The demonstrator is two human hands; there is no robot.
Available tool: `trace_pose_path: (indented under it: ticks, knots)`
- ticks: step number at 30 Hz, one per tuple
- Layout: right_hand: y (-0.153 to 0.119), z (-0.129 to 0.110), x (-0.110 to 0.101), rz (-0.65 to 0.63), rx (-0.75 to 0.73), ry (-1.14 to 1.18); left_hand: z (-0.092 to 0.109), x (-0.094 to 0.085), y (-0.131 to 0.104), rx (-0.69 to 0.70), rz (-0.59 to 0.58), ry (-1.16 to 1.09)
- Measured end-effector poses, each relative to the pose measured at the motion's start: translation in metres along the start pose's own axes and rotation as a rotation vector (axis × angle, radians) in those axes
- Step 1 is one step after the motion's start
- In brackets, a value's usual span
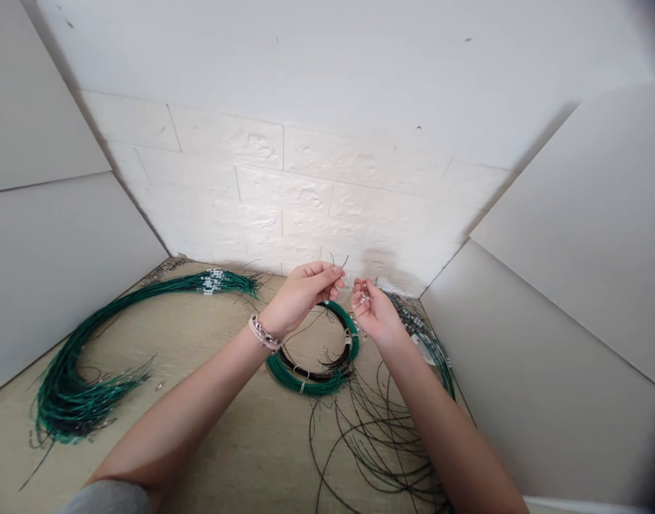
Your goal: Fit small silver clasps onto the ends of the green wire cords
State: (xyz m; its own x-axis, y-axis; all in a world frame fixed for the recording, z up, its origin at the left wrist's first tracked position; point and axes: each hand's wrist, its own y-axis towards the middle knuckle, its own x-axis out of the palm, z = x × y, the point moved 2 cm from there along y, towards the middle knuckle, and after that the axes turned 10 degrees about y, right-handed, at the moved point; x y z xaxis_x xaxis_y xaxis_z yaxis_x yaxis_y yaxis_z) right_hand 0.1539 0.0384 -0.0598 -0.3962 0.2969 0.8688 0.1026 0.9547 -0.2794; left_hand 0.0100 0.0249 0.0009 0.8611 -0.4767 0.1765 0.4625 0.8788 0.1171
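Note:
My left hand (317, 282) is closed in a pinch on thin dark wires, whose ends (344, 263) stick up above the thumb. Just to its right, apart from it, my right hand (377, 312) has its fingers curled up over the palm. Several small whitish pieces (364, 294) lie in that palm; their kind is too small to make out. Below and between the hands rests a tied coil of green and black wires (311, 385), partly covered by my left hand. Some thin wire hangs down from the left hand towards the coil.
A long bundle of green wires (73, 378) with white pieces (213, 281) near one end curves along the left. Loose dark wires (370, 435) spread at lower right. Another wire bundle (439, 360) lies by the right panel (541, 371). A white brick-pattern wall (306, 193) closes the back.

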Motion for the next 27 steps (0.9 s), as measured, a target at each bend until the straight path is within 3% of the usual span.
trace_pose_path:
  ticks: [18,27]
  knots:
    - [0.000,0.006,-0.001,-0.037,0.108,0.189,-0.001,0.003,0.000,-0.003,-0.012,-0.044]
    - [0.000,0.013,-0.005,-0.027,0.100,-0.018,-0.002,0.004,-0.001,-0.001,-0.020,-0.055]
